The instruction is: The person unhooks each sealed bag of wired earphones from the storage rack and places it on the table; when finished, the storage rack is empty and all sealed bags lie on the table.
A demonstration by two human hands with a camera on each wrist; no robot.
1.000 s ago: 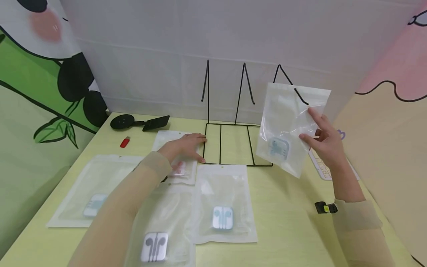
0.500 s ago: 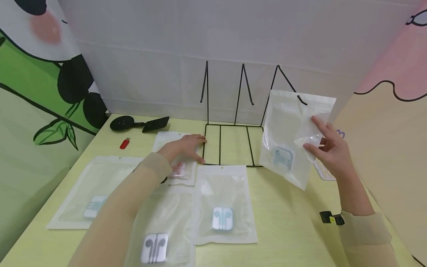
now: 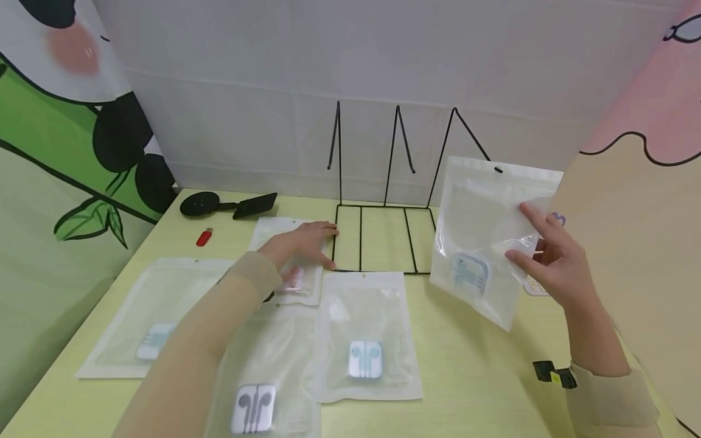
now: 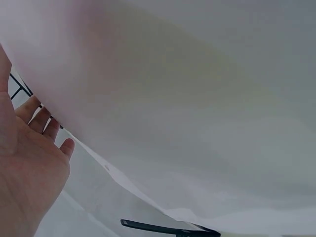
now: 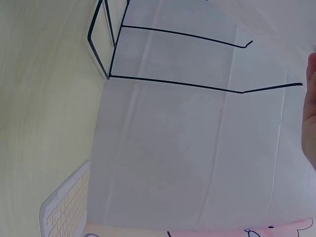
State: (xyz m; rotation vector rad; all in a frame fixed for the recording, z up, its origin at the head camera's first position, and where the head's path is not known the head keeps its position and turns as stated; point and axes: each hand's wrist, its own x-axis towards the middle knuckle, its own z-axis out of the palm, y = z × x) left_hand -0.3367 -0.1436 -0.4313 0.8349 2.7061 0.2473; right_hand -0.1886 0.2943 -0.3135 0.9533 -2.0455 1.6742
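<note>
My right hand (image 3: 555,261) pinches the right edge of a translucent zip bag (image 3: 482,213) with a white earphone case (image 3: 469,274) inside. The bag hangs tilted at the end of the right hook of a black wire display rack (image 3: 383,205); only the hook's tip shows at its hanging hole. My left hand (image 3: 301,243) lies at the left side of the rack's base, thumb and fingers spread against the wire. Under that hand is a smaller bag (image 3: 274,225) with something pink in it. In the left wrist view, a pale blurred sheet hides most of the scene beside my left hand (image 4: 34,148).
Bagged earphones lie in front: one right (image 3: 369,316), one middle (image 3: 274,347), one left (image 3: 164,286). A black folding stand (image 3: 230,205) and a red USB stick (image 3: 204,236) sit back left. A white keyboard (image 5: 66,202) lies right, partly behind the bag.
My right hand has drawn the bag toward me, right and down along the hook, so less of the hook sticks out through the hole. The left hand has stayed put.
</note>
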